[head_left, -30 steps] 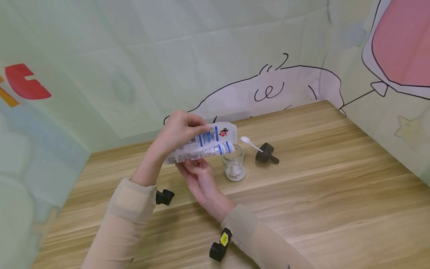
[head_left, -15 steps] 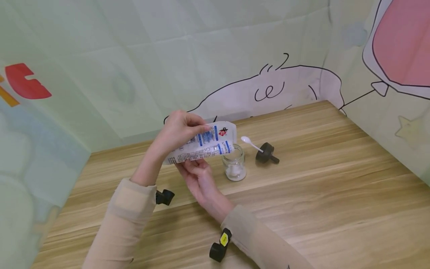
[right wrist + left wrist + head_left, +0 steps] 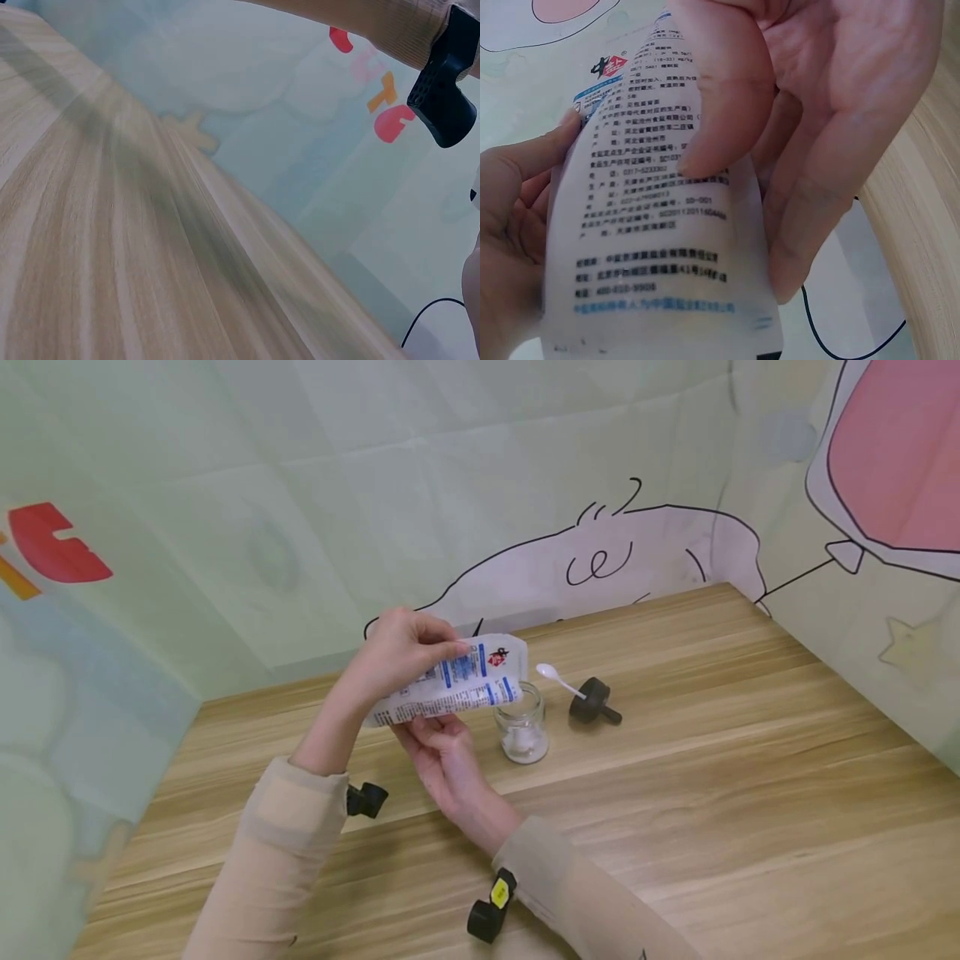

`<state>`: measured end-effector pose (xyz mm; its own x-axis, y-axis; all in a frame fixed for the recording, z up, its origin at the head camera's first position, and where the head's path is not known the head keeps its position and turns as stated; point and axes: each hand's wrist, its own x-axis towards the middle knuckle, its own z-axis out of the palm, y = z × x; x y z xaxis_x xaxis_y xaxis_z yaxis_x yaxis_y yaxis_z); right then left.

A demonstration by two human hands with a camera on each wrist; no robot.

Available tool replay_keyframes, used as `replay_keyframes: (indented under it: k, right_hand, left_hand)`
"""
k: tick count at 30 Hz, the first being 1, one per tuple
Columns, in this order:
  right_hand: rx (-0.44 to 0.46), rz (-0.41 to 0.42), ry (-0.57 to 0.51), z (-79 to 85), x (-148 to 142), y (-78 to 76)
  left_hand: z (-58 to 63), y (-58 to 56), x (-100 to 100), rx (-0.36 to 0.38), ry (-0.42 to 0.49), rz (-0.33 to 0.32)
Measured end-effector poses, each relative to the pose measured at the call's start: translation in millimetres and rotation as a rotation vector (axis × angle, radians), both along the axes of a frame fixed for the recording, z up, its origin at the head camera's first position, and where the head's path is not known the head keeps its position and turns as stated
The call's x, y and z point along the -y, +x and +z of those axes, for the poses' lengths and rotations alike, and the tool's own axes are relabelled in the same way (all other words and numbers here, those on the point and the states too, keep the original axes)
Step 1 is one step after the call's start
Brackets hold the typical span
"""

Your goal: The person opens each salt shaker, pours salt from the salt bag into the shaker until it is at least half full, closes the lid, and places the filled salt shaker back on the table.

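A white salt bag with blue and black print is held tilted, its right end over the mouth of a small glass jar. White material lies at the jar's bottom. My left hand grips the bag from above, thumb near the printed logo. From below, my right hand holds the bag's lower edge. In the left wrist view, the left hand is at the left of the bag, and the right hand's thumb lies over the print. Any flow of salt is too small to tell.
Right of the jar, a black lid with a stub handle lies on the wooden table, a white spoon sticking out of it. Printed cloth walls stand behind and beside the table. Black wrist cameras hang at both cuffs.
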<state>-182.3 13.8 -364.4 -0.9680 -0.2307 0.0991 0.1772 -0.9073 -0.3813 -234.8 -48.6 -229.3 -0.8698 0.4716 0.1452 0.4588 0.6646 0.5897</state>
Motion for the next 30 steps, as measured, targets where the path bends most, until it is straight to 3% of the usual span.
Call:
replay_keyframes:
  k: [30]
  right_hand:
    - [0.024,-0.008,0.010,4.2,-1.7,1.0]
  left_hand:
    - [0.7,1.3,-1.5,0.014,-0.035,0.002]
